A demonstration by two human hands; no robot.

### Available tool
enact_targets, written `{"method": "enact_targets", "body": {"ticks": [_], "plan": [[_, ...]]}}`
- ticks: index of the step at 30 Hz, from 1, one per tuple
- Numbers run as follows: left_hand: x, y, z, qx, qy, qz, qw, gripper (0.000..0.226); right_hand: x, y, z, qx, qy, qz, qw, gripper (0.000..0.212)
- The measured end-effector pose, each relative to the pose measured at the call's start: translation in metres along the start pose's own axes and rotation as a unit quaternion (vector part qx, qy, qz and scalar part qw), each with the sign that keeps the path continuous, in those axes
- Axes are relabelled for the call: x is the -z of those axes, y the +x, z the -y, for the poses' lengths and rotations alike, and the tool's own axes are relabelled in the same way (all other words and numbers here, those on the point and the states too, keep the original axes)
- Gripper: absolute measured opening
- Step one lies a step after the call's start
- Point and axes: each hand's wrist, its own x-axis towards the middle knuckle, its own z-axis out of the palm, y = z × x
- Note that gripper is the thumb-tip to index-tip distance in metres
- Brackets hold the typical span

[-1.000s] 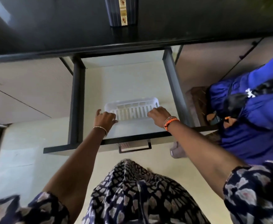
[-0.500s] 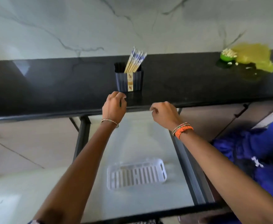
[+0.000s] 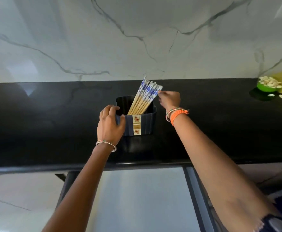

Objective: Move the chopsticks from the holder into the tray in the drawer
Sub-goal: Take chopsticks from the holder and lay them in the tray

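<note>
the chopsticks [image 3: 145, 97] stand bundled in the dark holder [image 3: 142, 123] on the black counter [image 3: 53, 118], leaning up and to the right, their blue-and-white patterned tops fanned above the rim. the right hand [image 3: 169, 99] is at those tops, its fingertips [image 3: 159, 93] touching or pinching the rightmost sticks; the blur makes it impossible to tell whether they are really gripped. the left hand [image 3: 110, 124] wraps the holder's left corner, fingers over the rim and thumb on the front wall. half a second ago both hands hovered loosely curled at the counter's edge, short of the holder; now both have reached it. the view has also tipped upward, so the white tray is out of sight and only the far part of the open drawer [image 3: 140, 198] shows below the counter. a green bowl [image 3: 267, 87] sits far right.
</note>
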Motion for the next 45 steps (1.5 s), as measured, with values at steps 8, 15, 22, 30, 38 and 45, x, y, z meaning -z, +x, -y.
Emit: {"method": "enact_targets", "body": {"ticks": [8,15,22,30,38,45], "plan": [[-0.012,0.008,0.014,-0.082,0.017,0.021,0.996,0.041,-0.020,0.021,-0.008,0.004,-0.046,-0.037,0.998,0.047],[-0.002,0.000,0.014,-0.055,-0.046,0.012,0.997,0.062,-0.010,0.013,0.010,-0.056,0.054,-0.068,0.995,0.023],[0.019,-0.020,0.000,-0.037,-0.084,0.018,0.996,0.068,0.019,-0.003,0.051,-0.022,0.080,-0.122,0.989,0.015],[0.065,-0.044,-0.034,-0.039,-0.124,0.064,0.989,0.059,0.066,-0.055,0.082,0.016,0.140,-0.176,0.974,0.016],[0.073,-0.204,-0.027,0.201,-0.342,0.185,0.899,0.032,0.135,-0.207,0.001,-0.117,0.411,-0.136,0.894,0.022],[0.072,-0.342,0.040,0.312,-0.163,0.146,0.925,0.034,0.150,-0.340,-0.189,-0.338,0.403,-0.092,0.845,0.035]]}}
